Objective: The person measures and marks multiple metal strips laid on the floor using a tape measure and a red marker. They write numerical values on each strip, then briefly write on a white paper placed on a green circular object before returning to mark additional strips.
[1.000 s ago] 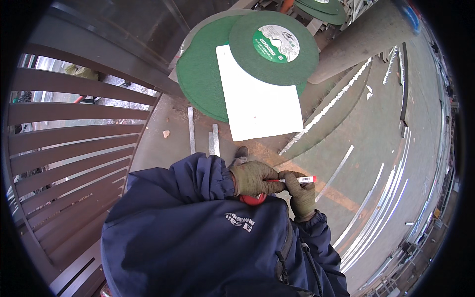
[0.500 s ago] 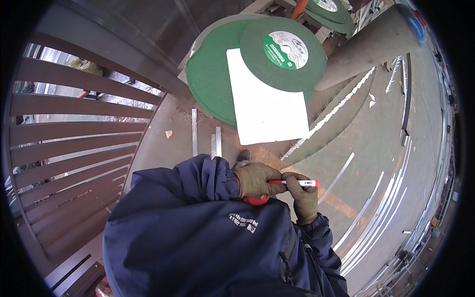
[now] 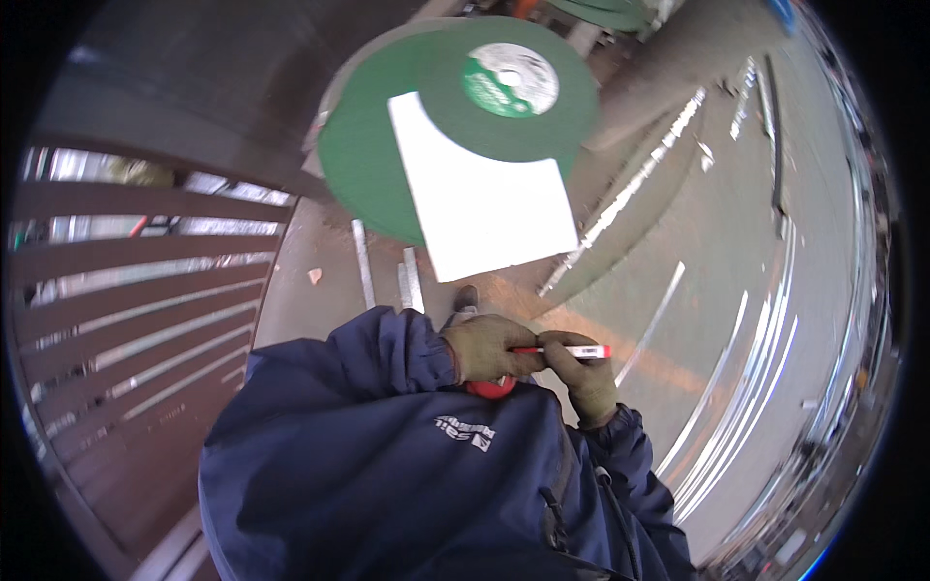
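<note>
Both my hands wear olive work gloves and meet in front of my dark blue jacket. A marker (image 3: 584, 351) with a white barrel and red ends lies crosswise between them. My right hand (image 3: 589, 382) grips its barrel between thumb and fingers. My left hand (image 3: 489, 347) is closed around the marker's other red end. Under the left hand, against the jacket, a red rounded thing (image 3: 492, 388) shows in part; its kind is hidden. Ahead of my hands a white sheet (image 3: 489, 218) lies on large green cutting discs (image 3: 363, 160), partly covered by another labelled disc (image 3: 572, 107).
A brown slatted metal panel (image 3: 136, 257) stands at the left. Short metal strips (image 3: 363, 263) lie on the floor before me. Long pale strips (image 3: 746, 407) run along the right. A grey cylindrical thing (image 3: 668, 87) is beyond the discs at the right.
The view has shifted, so the discs, sheet and panel sit farther left in it. Both hands keep their hold on the marker, nearly unchanged in pose.
</note>
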Tool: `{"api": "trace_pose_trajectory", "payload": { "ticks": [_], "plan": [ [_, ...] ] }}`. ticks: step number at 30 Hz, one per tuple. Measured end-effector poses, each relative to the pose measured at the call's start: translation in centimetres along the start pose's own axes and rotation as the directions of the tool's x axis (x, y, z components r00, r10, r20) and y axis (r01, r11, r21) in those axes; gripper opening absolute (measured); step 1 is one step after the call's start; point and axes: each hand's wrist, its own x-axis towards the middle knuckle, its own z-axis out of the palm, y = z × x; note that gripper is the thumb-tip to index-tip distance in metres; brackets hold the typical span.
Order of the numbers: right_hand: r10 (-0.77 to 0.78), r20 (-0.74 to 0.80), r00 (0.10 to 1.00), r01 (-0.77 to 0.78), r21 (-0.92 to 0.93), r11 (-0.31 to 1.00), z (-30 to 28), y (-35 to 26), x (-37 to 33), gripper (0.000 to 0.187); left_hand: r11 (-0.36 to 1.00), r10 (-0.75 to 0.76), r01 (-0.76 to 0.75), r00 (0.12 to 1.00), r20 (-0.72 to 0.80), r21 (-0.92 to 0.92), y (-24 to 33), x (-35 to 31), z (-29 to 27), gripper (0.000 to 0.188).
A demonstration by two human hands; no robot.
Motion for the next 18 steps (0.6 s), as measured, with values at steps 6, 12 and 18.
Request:
{"api": "trace_pose_trajectory", "payload": {
  "ticks": [6, 12, 18],
  "plan": [
    [0.028, 0.091, 0.995, -0.022, -0.06, 0.998, -1.5, -0.2, -1.1, 0.036, 0.981, -0.121, 0.136, 0.987, 0.105, -0.141, 1.0, 1.1, 1.6, 0.04],
    [-0.069, -0.001, 0.998, 0.069, -0.003, 0.998, -4.8, 3.1, -4.0, 0.039, 0.975, -0.173, 0.196, 0.967, 0.189, -0.107, 4.1, 3.2, 4.7, 0.037],
    [-0.121, -0.003, 0.993, 0.12, 0.139, 0.983, -8.8, 5.9, -7.9, 0.043, 0.981, -0.182, 0.194, 0.944, 0.275, -0.018, 6.5, 5.3, 9.5, 0.039]
  ]
}}
